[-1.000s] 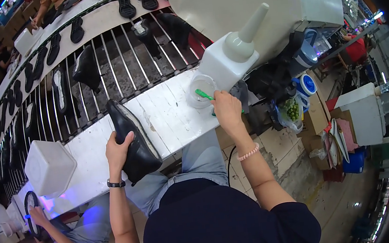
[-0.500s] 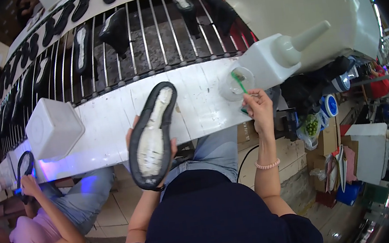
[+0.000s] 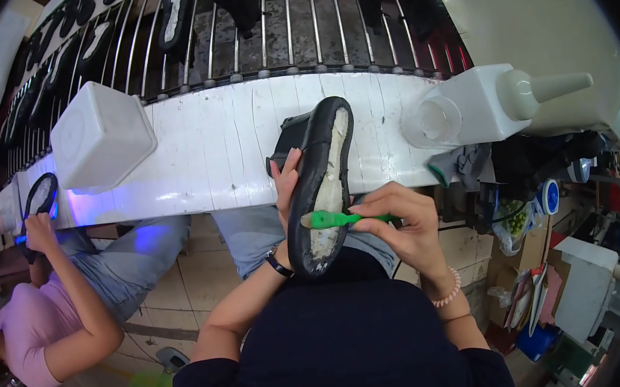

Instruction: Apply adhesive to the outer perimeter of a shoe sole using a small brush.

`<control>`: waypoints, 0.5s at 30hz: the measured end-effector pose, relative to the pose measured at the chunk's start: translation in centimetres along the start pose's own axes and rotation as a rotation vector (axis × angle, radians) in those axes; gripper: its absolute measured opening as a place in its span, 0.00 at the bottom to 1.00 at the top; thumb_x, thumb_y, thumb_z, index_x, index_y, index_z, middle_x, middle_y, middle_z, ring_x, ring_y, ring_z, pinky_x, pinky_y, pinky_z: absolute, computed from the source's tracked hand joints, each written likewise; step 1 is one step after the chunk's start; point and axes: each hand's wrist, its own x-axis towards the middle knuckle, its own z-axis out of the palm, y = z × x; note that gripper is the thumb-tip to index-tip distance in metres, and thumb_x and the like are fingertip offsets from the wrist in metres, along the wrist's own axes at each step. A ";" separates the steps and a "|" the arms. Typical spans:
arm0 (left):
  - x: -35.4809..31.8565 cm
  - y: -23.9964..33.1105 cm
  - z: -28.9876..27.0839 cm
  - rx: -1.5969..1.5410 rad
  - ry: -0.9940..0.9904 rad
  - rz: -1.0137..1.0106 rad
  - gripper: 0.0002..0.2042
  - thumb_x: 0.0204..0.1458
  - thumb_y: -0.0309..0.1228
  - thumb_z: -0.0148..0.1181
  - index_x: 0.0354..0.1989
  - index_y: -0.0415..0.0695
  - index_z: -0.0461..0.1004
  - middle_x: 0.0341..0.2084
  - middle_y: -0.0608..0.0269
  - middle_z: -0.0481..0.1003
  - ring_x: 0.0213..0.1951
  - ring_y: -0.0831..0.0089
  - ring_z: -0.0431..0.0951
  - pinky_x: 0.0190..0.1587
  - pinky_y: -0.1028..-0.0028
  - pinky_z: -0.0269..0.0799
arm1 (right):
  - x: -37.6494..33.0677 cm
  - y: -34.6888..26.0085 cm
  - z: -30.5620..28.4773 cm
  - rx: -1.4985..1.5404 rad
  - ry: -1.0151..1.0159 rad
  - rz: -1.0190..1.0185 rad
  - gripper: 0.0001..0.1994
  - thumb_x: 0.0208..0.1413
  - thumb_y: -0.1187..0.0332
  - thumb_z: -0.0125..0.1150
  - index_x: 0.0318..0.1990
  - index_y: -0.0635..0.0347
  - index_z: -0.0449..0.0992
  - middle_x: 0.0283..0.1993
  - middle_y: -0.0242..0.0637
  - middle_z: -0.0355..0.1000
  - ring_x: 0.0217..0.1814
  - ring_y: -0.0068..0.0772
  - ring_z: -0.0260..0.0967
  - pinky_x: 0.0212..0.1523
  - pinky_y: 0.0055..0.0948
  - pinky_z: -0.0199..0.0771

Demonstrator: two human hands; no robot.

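A black shoe (image 3: 336,157) is held bottom up at the table's front edge, its pale inner strip facing me. My left hand (image 3: 290,184) grips it from the left side, some fingers on its edge and the rest hidden. In my right hand (image 3: 408,225) is a green brush (image 3: 332,219), pinched between fingers and thumb. Its bristle tip lies against the heel half of the shoe's bottom, near the black rim. A clear plastic cup (image 3: 431,122) stands right of the shoe, beside a white bottle (image 3: 476,104) with a long spout.
A white square container (image 3: 104,136) sits to the left on the white table (image 3: 207,151). Beyond runs a metal roller conveyor (image 3: 290,37) carrying several black shoes. At far left another person (image 3: 59,318) holds a black shoe or sole. Grey cloth (image 3: 466,166) lies at the right table edge.
My right hand has brought the green brush from the cup leftward onto the shoe's bottom. The shoe is tilted further right, and the whole view has shifted.
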 end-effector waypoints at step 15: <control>-0.7 -0.9 0.8 0.247 0.034 0.135 0.45 0.42 0.40 0.74 0.63 0.44 0.48 0.58 0.51 0.61 0.63 0.54 0.63 0.69 0.45 0.40 | 3.1 4.0 -0.3 -0.316 0.276 0.212 0.07 0.52 0.69 0.67 0.31 0.65 0.79 0.31 0.40 0.78 0.25 0.29 0.70 0.27 0.25 0.65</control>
